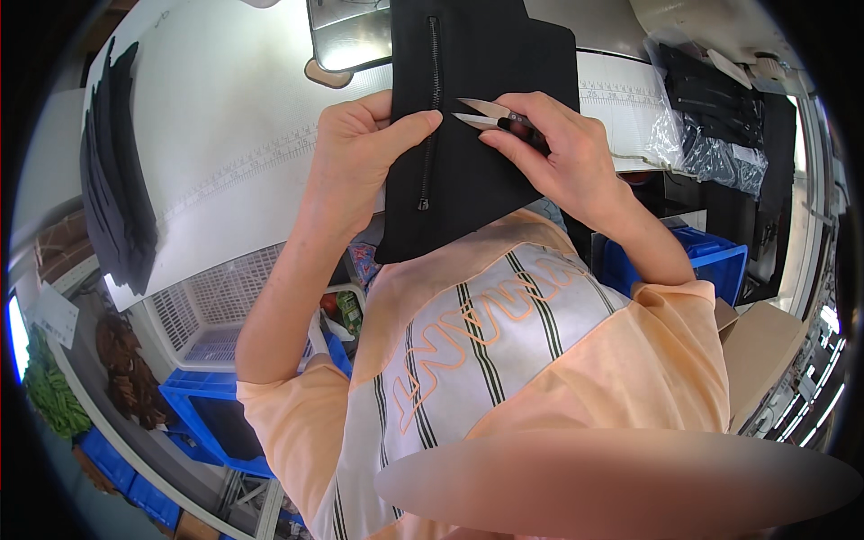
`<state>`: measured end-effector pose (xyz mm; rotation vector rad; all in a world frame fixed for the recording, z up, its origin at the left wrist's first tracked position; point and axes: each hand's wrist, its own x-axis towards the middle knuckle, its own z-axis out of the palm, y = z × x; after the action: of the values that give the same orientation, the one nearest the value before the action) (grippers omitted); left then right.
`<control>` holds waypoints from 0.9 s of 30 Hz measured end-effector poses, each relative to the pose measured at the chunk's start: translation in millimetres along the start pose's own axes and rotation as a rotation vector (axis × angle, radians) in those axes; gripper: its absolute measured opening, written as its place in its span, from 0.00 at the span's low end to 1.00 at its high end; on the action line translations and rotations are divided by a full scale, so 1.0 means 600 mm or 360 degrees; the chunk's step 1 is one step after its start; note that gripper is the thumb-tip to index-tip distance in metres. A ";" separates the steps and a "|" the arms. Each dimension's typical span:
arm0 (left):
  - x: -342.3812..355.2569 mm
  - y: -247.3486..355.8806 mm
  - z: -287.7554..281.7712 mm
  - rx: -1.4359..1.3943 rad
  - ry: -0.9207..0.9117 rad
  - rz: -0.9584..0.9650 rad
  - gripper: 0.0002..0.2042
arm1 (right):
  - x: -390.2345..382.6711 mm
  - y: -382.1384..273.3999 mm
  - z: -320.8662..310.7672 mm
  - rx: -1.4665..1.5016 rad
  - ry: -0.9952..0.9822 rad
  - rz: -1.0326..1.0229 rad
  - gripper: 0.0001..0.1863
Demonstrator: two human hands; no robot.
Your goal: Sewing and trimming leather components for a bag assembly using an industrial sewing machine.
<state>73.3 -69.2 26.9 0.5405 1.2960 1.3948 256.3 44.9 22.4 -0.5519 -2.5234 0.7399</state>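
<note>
A black fabric piece (504, 63) with a zipper (436, 67) set lengthwise in it hangs over the near edge of the white table. My left hand (364, 144) pinches the cloth at its left edge, thumb on top beside the zipper and fingers hidden underneath. In my right hand (567, 153) is a pair of thread snips (490, 115), held between thumb and fingers. Their two pointed blades stand apart and point left toward the zipper, just right of my left thumb. Whether a thread lies between the blades is too small to tell.
Black fabric strips (121, 171) are stacked on the table's left side. A printed ruler scale (234, 166) crosses the white table (207, 81). At right lie plastic-wrapped black pieces (720, 117). Below stand a white basket (211, 306), blue crates (211, 405) and a cardboard box (765, 351).
</note>
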 end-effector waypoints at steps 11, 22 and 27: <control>0.001 -0.004 0.002 -0.0047 -0.0017 0.0024 0.08 | -0.002 -0.013 0.014 0.0060 0.0129 0.0090 0.16; 0.001 -0.005 0.001 -0.0052 -0.0010 0.0030 0.08 | -0.007 -0.019 0.018 -0.0029 0.0170 0.0166 0.14; 0.002 -0.005 0.002 -0.0034 0.0007 0.0039 0.08 | -0.006 -0.020 0.018 0.0027 0.0143 0.0220 0.13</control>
<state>75.3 -68.4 24.5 0.5408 1.2804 1.4295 250.5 29.3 20.2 -0.7432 -2.4125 0.7675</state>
